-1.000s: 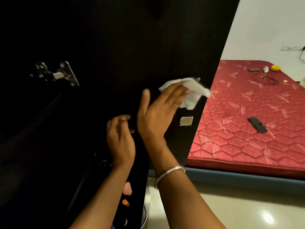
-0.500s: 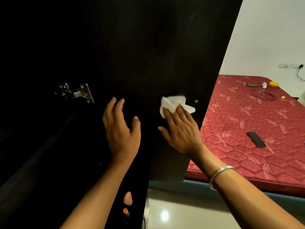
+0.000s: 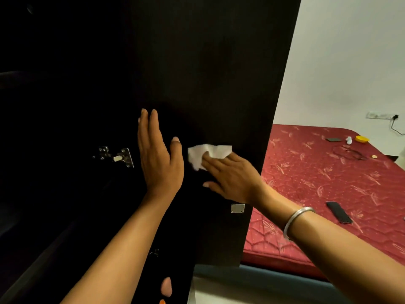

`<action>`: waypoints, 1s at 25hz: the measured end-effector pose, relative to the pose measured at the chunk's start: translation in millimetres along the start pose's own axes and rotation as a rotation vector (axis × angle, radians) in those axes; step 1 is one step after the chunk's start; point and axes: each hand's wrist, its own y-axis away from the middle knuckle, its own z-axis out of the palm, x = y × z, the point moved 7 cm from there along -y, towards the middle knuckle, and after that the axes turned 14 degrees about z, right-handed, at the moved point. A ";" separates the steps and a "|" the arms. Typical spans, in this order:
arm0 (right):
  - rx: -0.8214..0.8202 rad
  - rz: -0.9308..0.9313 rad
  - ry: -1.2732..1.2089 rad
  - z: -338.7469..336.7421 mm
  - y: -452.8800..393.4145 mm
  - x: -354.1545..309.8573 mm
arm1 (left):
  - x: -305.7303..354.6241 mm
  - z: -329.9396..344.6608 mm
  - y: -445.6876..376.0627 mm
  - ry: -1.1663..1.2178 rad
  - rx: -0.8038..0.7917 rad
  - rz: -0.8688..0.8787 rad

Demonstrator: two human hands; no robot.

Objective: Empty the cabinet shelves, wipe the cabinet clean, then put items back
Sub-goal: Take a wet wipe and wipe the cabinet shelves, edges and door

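A dark brown cabinet door (image 3: 208,73) stands open in front of me, its inner face toward the camera. My right hand (image 3: 234,178) presses a white cloth (image 3: 206,154) flat against the door with straight fingers. My left hand (image 3: 157,159) lies flat on the door just left of the cloth, fingers straight and pointing up. A metal hinge (image 3: 116,156) sits left of my left hand, and a small metal plate (image 3: 237,208) is fixed near the door's free edge. The cabinet interior at the left is too dark to make out.
A bed with a red patterned mattress (image 3: 328,194) stands to the right. On it lie a black phone (image 3: 338,212), a yellow lid (image 3: 361,139), a cable and small items. A pale floor (image 3: 241,292) shows below the door. A pink object (image 3: 166,286) lies low by the door.
My right hand has moved the cloth left across the door, from near its free edge toward the middle. My left hand opened from loosely curled and rose flat against the door.
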 end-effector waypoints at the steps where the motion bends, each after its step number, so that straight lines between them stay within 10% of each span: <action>1: 0.087 0.064 0.013 -18.7 -16.2 19.5 | 1.1 -1.7 -4.8 -0.012 0.006 -0.001; 5: 0.323 0.404 -0.048 -110.2 -93.8 71.4 | 8.7 -3.1 -18.4 -0.068 0.036 -0.036; 10: 0.016 -0.114 -0.008 -64.5 -85.0 5.6 | 26.2 -5.5 -46.6 -0.034 0.106 -0.020; 17: 0.484 0.279 -0.016 -185.1 -153.4 103.5 | 50.4 -18.3 -69.3 -0.017 0.254 -0.061; 25: 0.119 -0.183 0.008 -47.3 -50.6 34.0 | 32.8 -26.0 -62.8 -0.047 0.271 -0.062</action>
